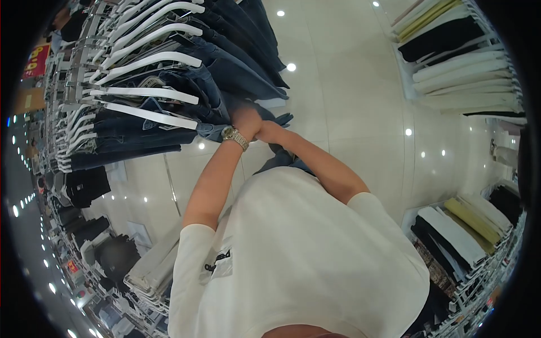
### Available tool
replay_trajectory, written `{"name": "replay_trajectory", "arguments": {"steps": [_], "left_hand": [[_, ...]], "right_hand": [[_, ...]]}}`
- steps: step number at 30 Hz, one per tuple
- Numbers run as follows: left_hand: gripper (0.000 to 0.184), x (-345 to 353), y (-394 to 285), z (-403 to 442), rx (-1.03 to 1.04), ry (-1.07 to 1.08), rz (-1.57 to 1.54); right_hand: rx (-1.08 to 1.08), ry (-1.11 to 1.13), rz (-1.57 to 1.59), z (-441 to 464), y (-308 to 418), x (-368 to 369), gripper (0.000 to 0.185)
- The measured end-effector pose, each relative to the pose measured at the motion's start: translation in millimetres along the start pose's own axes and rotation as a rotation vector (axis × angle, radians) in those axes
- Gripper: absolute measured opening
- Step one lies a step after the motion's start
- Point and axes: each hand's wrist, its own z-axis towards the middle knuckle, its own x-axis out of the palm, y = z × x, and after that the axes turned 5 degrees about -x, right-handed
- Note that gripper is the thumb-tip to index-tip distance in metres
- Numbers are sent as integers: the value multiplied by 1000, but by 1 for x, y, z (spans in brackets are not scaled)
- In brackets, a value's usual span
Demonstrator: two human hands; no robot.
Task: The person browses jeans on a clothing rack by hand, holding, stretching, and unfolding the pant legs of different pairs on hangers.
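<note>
Dark blue jeans (211,131) hang from a white hanger (149,116) at the near end of the rack. My left hand (247,121), with a metal watch (235,137) on its wrist, is against the denim beside the hanger's tip. Motion blur smears its fingers. Close beside it, my right hand (269,131) is closed at the edge of the denim; its fingertips are hidden. A fold of blue denim (283,119) shows just beyond both hands.
More jeans (239,53) hang in a row on the metal rack (73,81) at upper left. Light and dark trousers hang on a rack (468,73) at upper right, and folded-over trousers (451,236) at lower right. Shiny tiled floor (349,73) lies between the racks.
</note>
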Motion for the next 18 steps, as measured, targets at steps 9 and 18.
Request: {"name": "replay_trajectory", "arguments": {"steps": [9, 18], "left_hand": [[27, 61, 44, -2, -89, -71, -141], [47, 91, 78, -9, -52, -675, -782]], "right_hand": [[-73, -780, -44, 20, 42, -88, 28], [54, -571, 0, 73, 93, -77, 26]]}}
